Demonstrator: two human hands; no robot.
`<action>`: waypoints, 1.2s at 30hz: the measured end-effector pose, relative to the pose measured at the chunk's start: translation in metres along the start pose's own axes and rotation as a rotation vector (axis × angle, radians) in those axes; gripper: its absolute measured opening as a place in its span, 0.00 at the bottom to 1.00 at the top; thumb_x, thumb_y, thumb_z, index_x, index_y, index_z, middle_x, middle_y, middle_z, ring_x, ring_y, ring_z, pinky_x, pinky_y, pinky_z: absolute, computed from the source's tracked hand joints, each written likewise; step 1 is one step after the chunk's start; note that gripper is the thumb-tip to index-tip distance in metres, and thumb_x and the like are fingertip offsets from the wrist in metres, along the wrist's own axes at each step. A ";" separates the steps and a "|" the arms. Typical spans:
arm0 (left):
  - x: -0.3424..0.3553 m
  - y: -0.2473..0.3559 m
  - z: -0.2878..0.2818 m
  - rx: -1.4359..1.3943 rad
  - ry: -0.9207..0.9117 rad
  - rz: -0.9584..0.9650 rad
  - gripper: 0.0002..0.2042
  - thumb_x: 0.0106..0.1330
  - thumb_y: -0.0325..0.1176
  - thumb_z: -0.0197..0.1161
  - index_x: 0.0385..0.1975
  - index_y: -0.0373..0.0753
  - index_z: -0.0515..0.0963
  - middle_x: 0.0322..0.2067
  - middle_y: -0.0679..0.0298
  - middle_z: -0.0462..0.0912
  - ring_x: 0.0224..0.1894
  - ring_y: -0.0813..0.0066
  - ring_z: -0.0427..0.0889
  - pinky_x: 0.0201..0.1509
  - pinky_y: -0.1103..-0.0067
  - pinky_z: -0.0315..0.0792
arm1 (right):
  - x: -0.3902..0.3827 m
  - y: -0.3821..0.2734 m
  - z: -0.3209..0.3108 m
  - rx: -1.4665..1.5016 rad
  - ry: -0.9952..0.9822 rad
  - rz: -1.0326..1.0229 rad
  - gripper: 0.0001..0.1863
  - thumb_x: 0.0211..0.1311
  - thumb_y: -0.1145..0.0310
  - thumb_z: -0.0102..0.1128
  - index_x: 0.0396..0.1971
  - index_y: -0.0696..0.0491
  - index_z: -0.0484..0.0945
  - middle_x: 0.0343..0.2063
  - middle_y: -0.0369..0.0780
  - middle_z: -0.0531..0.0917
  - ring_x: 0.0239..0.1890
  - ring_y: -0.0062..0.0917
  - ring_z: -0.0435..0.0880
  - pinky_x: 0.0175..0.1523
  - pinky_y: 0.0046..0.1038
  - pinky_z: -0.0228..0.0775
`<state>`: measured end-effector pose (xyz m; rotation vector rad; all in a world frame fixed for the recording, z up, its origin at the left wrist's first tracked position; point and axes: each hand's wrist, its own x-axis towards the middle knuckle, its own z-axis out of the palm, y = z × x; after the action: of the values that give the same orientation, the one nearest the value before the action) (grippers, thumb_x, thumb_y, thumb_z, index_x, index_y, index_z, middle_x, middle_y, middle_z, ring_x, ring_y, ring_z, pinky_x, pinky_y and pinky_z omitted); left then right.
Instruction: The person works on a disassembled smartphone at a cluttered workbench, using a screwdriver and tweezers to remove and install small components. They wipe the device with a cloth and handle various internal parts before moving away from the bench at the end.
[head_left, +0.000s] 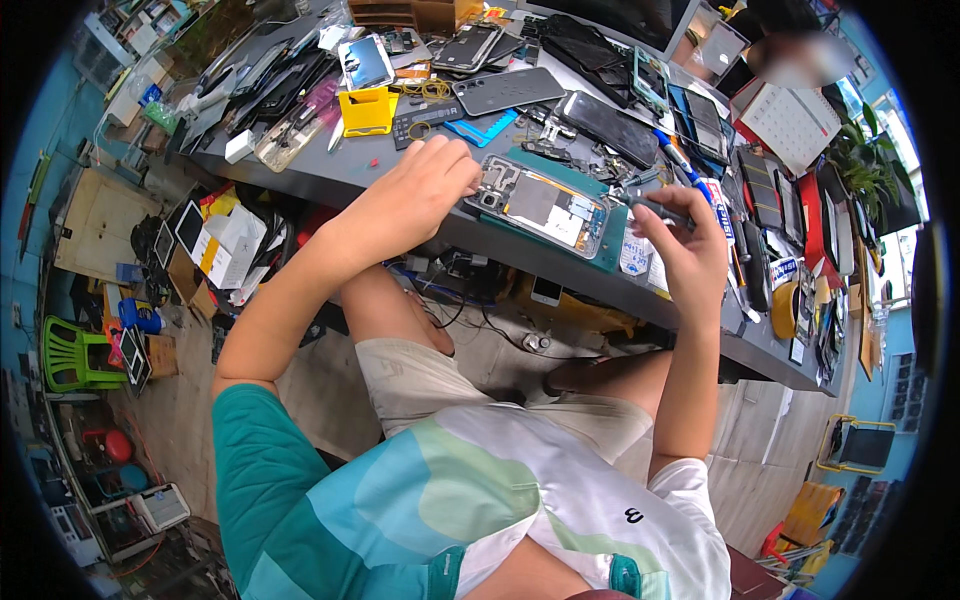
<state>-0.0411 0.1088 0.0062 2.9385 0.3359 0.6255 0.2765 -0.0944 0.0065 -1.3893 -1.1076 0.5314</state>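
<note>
An opened phone (548, 208) lies on a green mat (530, 238) near the desk's front edge, its circuit board and dark battery area bare. At the phone's left end is my left hand (428, 195), fingers closed together and fingertips against its edge; the hand partly hides the grip. My right hand (685, 240) is closed around a dark-handled screwdriver (668, 203). The tool's thin tip points left, at the phone's right end; I cannot tell whether it touches.
Behind the phone lie a grey phone back cover (508, 91), a black phone (610, 127) and a blue plastic piece (482, 129). A yellow stand (366, 111) is at the back left. Several phones and a blue-white tube (719, 210) crowd the right side.
</note>
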 end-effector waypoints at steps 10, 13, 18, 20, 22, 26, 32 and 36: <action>0.039 -0.027 -0.002 -0.074 0.173 0.022 0.04 0.79 0.24 0.64 0.48 0.35 0.76 0.48 0.53 0.79 0.55 0.48 0.79 0.64 0.61 0.74 | -0.041 0.053 -0.010 0.164 0.236 -0.029 0.13 0.78 0.77 0.76 0.56 0.63 0.84 0.52 0.42 0.89 0.46 0.25 0.94 0.50 0.28 0.91; 0.083 -0.072 0.008 -0.013 0.107 -0.017 0.05 0.81 0.27 0.63 0.50 0.35 0.77 0.50 0.52 0.81 0.58 0.48 0.80 0.66 0.61 0.74 | -0.041 0.052 -0.008 0.159 0.244 -0.035 0.13 0.78 0.76 0.76 0.56 0.63 0.84 0.51 0.42 0.89 0.46 0.24 0.94 0.50 0.28 0.91; 0.133 -0.123 0.036 0.088 0.016 -0.140 0.07 0.85 0.32 0.62 0.53 0.37 0.80 0.53 0.51 0.84 0.61 0.47 0.81 0.69 0.59 0.74 | -0.043 0.051 -0.011 0.169 0.250 -0.041 0.15 0.77 0.76 0.77 0.56 0.63 0.84 0.51 0.42 0.89 0.45 0.24 0.94 0.50 0.28 0.90; 0.139 -0.131 0.045 0.101 -0.023 -0.197 0.08 0.87 0.33 0.60 0.54 0.37 0.80 0.54 0.51 0.84 0.62 0.47 0.82 0.72 0.59 0.74 | -0.043 0.051 -0.013 0.194 0.238 -0.022 0.15 0.77 0.75 0.78 0.56 0.63 0.84 0.51 0.42 0.89 0.44 0.23 0.94 0.50 0.28 0.90; 0.140 -0.135 0.050 0.080 -0.036 -0.201 0.08 0.87 0.33 0.60 0.54 0.38 0.81 0.54 0.51 0.85 0.63 0.47 0.82 0.72 0.59 0.74 | -0.043 0.051 -0.013 0.176 0.232 -0.018 0.15 0.77 0.75 0.78 0.56 0.63 0.84 0.51 0.42 0.90 0.44 0.23 0.94 0.49 0.27 0.90; 0.138 -0.137 0.054 0.099 -0.019 -0.167 0.08 0.87 0.31 0.59 0.55 0.39 0.83 0.55 0.51 0.87 0.63 0.48 0.83 0.71 0.59 0.75 | -0.042 0.050 -0.012 0.202 0.215 -0.002 0.15 0.76 0.75 0.79 0.56 0.63 0.85 0.51 0.42 0.90 0.44 0.23 0.94 0.49 0.27 0.90; 0.141 -0.135 0.054 0.086 0.035 -0.159 0.08 0.84 0.28 0.61 0.55 0.38 0.84 0.53 0.51 0.88 0.62 0.48 0.84 0.69 0.59 0.77 | -0.042 0.047 -0.011 0.210 0.217 -0.010 0.14 0.76 0.75 0.79 0.54 0.62 0.86 0.50 0.41 0.90 0.45 0.23 0.94 0.48 0.26 0.90; 0.141 -0.134 0.053 0.075 0.054 -0.155 0.09 0.81 0.27 0.62 0.55 0.38 0.84 0.52 0.52 0.88 0.61 0.49 0.84 0.69 0.59 0.77 | -0.042 0.048 -0.011 0.192 0.216 -0.004 0.14 0.75 0.75 0.79 0.54 0.63 0.86 0.50 0.41 0.90 0.44 0.22 0.94 0.48 0.26 0.90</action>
<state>0.0805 0.2682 -0.0089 2.9323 0.5993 0.6855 0.2816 -0.1275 -0.0489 -1.2442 -0.8622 0.4603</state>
